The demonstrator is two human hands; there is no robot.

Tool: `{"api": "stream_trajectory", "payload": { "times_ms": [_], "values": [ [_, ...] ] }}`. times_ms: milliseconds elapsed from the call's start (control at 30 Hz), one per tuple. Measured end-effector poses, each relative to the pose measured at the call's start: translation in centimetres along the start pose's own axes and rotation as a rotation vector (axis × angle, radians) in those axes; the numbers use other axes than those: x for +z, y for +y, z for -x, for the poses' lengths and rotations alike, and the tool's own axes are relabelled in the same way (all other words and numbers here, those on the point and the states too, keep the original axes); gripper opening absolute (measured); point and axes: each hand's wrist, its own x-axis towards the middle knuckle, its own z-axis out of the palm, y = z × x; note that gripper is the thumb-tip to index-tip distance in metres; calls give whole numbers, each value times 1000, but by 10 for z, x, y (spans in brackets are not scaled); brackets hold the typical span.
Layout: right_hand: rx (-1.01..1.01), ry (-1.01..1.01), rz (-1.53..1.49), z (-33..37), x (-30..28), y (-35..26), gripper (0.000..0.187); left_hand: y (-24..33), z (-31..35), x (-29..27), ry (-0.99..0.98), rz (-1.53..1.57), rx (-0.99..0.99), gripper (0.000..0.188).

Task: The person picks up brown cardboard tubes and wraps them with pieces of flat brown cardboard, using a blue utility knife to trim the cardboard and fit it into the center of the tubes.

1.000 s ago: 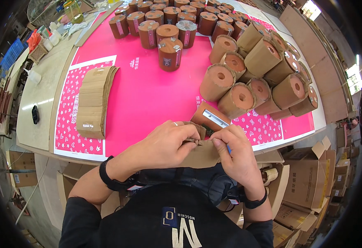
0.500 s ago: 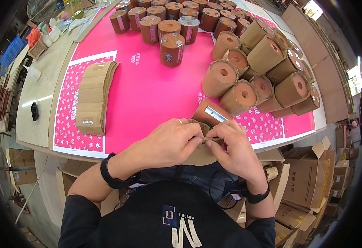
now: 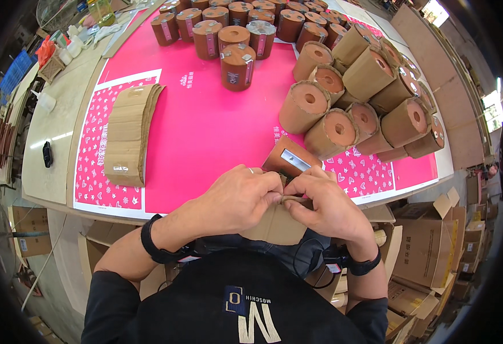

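Observation:
At the table's near edge, both hands grip one piece of brown corrugated cardboard (image 3: 276,225). My left hand (image 3: 237,198) pinches its upper edge between thumb and fingers. Close beside it, my right hand (image 3: 329,209) has thumb and fingers closed on the same edge, which is folded there. The cardboard's lower part hangs in front of my body. Just beyond my fingers lies a reddish-brown cylinder (image 3: 275,157) with a rectangular silver plate, partly hidden by the hands. A curved stack of cardboard sheets (image 3: 128,135) rests on the left of the table.
Cylinders wrapped in cardboard (image 3: 304,107) are piled on their sides at the right. Bare brown cylinders (image 3: 238,69) with metal fittings stand at the back. The pink printed sheet (image 3: 200,132) covers the table. Open cartons (image 3: 426,246) sit below right; a white bottle (image 3: 46,102) stands left.
The cardboard between my hands has tilted, so more of its flat face shows below them. My right hand has shifted slightly right and down. The cylinders and sheet stack stay put.

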Motion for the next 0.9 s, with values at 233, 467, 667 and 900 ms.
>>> {"api": "stream_trajectory", "payload": {
  "times_ms": [233, 467, 667, 900],
  "values": [
    [-18, -61, 44, -3, -1, 1, 19, 0, 3, 0, -15, 15, -14, 9],
    [-38, -33, -104, -3, 1, 5, 16, 1, 5, 0, 9, 66, -22, 10],
    [36, -66, -67, -3, -2, 2, 18, 2, 7, 0, -23, 89, -63, 11],
    [18, -59, -39, -1, -3, 1, 18, 0, 8, -5, -59, 188, -137, 8]
  ]
}}
